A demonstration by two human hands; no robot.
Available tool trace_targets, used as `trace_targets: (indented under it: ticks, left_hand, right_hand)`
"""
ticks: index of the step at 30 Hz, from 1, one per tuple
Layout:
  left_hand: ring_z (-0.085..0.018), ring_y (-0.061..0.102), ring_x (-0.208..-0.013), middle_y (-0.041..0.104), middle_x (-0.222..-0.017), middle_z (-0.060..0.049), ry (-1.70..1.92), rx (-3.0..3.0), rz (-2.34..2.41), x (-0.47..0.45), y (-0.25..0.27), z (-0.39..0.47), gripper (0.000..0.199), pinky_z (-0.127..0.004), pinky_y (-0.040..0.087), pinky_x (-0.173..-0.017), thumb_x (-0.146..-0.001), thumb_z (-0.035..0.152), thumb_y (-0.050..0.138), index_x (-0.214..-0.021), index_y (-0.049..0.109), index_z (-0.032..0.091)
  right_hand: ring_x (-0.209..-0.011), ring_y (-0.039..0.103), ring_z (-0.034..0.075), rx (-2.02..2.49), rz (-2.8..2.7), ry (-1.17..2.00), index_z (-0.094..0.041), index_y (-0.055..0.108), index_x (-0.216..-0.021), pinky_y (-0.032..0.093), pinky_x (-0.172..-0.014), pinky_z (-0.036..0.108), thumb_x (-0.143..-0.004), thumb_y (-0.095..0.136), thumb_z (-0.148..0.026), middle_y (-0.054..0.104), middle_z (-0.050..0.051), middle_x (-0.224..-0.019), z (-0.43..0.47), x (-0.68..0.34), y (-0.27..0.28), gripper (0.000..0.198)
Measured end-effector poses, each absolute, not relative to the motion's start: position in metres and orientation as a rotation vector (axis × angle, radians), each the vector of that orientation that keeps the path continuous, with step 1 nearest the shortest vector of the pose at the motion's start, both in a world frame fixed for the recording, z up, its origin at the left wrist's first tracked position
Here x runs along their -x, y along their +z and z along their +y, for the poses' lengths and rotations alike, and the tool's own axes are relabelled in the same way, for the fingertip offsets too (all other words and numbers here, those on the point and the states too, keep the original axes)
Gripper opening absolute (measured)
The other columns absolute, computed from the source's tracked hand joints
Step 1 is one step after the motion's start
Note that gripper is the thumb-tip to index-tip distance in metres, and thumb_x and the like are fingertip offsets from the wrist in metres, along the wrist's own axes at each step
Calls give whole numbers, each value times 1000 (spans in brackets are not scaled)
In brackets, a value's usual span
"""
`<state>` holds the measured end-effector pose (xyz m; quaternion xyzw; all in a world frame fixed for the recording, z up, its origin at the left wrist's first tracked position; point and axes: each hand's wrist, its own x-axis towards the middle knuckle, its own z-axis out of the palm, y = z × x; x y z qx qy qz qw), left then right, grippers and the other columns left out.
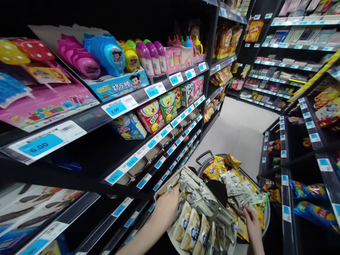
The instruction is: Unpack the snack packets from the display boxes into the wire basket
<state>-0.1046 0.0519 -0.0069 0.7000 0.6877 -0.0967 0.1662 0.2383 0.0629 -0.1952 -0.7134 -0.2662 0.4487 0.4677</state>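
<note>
Shop aisle [231,127] — boxed packets [192,229] between both hands [167,207].

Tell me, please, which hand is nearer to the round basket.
Right: the right hand is over the near part of the basket; the left hand is farther off, at the left side of the carton.

You've got bright, even light washing over the pale floor [236,124], while the black shelf [87,152] beside you sinks into deep shadow! Glare glints off the silvery packets [231,182], the far shelves [281,76] go soft, and look left: wide-angle stretch pulls that price label [47,141] large and slanting.
</note>
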Motion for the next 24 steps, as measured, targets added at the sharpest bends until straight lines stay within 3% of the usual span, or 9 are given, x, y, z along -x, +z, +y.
trace_targets:
  ticks: [2, 6, 8, 10, 13, 17, 20, 22, 24]
  left_hand:
    - [-22, 67, -96, 69, -108, -11, -199, -2043, 1875, 110, 13, 49, 33, -32, 52, -80, -95, 12, 34, -114, 61, 18]
    - [-21, 65, -82, 68, -99, -9, 262, -2188, 1610, 122, 46, 42, 39, -33, 51, -70, -98, 17, 28, -105, 66, 21]
    - [-23, 63, -95, 67, -94, -8, 598, -2199, 1382, 125, 49, 37, 35, -35, 51, -80, -97, 16, 35, -102, 68, 23]
    - [-26, 57, -110, 65, -91, -8, 866, -2179, 1206, 124, 46, 31, 31, -43, 46, -98, -95, 18, 42, -94, 72, 27]
    - [-31, 42, -126, 60, -100, -9, 1050, -2138, 1178, 118, 41, 22, 33, -58, 29, -112, -92, 23, 48, -76, 74, 33]
    - [-38, 24, -141, 41, -139, -9, 1022, -1804, 1181, 107, 47, 21, 33, -61, 21, -115, -92, 44, 48, -83, 75, 28]
    - [-37, 37, -136, 23, -155, -9, 994, -1361, 1128, 98, 48, 24, 37, -51, 39, -107, -88, 53, 54, -103, 72, 24]
    - [-32, 52, -123, 40, -146, -12, 925, -1149, 1159, 91, 43, 25, 34, -43, 47, -98, -81, 45, 68, -109, 70, 26]
    - [-27, 60, -108, 62, -122, -10, 883, -1048, 1207, 84, 37, 24, 35, -36, 49, -93, -73, 34, 77, -107, 73, 26]
  right_hand:
    - [-70, 71, 24, 1740, -607, 1163, -13, 69, -81, 59, -62, 35, -45, 80, -70, 73, 9, -81, 41, -233, -176, 69]
    - [-67, 67, 19, 1657, -623, 1198, -17, 71, -86, 56, -62, 28, -60, 79, -60, 71, 5, -78, 13, -201, -127, 51]
    - [-56, 61, 15, 1545, -646, 1271, -20, 69, -95, 52, -54, 27, -68, 71, -65, 68, 2, -73, 7, -171, -101, 53]
    - [-54, 63, 17, 1355, -641, 1456, -24, 60, -116, 50, -45, 28, -71, 58, -78, 70, 7, -90, 4, -139, -77, 70]
    - [-85, 71, 29, 1099, -690, 1633, -25, 54, -129, 54, -54, 32, -58, 64, -83, 68, 15, -113, 2, -111, -47, 93]
    - [-102, 68, 30, 1128, -780, 1576, -24, 68, -109, 56, -82, 40, -69, 74, -59, 73, 11, -106, 2, -119, -34, 53]
    - [-104, 67, 29, 1203, -749, 1393, -25, 71, -103, 55, -85, 40, -71, 79, -46, 71, 11, -111, 1, -129, -35, 39]
    - [-102, 68, 27, 1221, -766, 1262, -24, 72, -98, 55, -87, 39, -69, 82, -37, 70, 10, -110, -1, -128, -35, 33]
    - [-99, 68, 25, 1193, -803, 1208, -24, 71, -96, 55, -86, 37, -69, 82, -35, 68, 10, -108, -4, -124, -33, 31]
